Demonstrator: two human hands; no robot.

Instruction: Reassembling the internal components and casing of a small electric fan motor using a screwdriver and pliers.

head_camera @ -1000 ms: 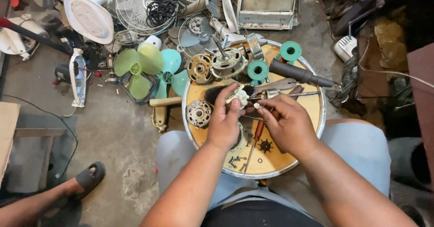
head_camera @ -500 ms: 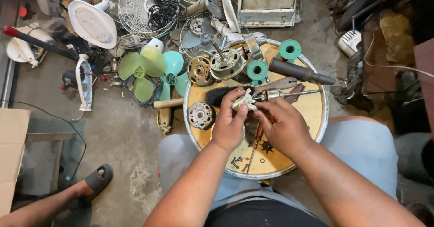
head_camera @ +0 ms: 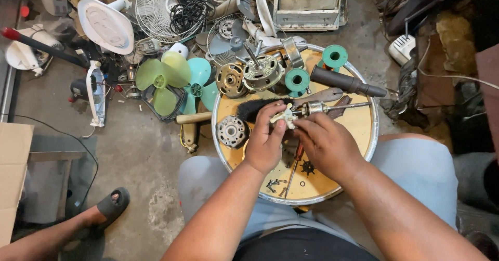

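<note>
Over a round yellow tabletop with a metal rim (head_camera: pixel 364 136), both my hands meet on a small fan part. My left hand (head_camera: pixel 265 141) pinches a white plastic piece (head_camera: pixel 284 116) at the end of a metal rotor with a long shaft (head_camera: pixel 332 106). My right hand (head_camera: pixel 325 144) grips the same assembly from the right, fingers curled on the rotor body. A black brush (head_camera: pixel 252 109) with a wooden handle lies just behind my left hand. Loose screws (head_camera: pixel 274 184) and a small black gear (head_camera: pixel 307 168) lie on the tabletop near my wrists.
Motor stators (head_camera: pixel 232 131), a fan motor (head_camera: pixel 262 74), green spools (head_camera: pixel 334 56) and a black handle (head_camera: pixel 345 82) crowd the table's far half. Green fan blades (head_camera: pixel 163 79), wire fan guards (head_camera: pixel 161 3) and a white fan base (head_camera: pixel 104 24) litter the floor. Another person's sandalled foot (head_camera: pixel 104 209) rests lower left.
My hands have stayed together on the rotor assembly, with my fingers shifting slightly on the white piece. The view has drifted a little; nothing else moved.
</note>
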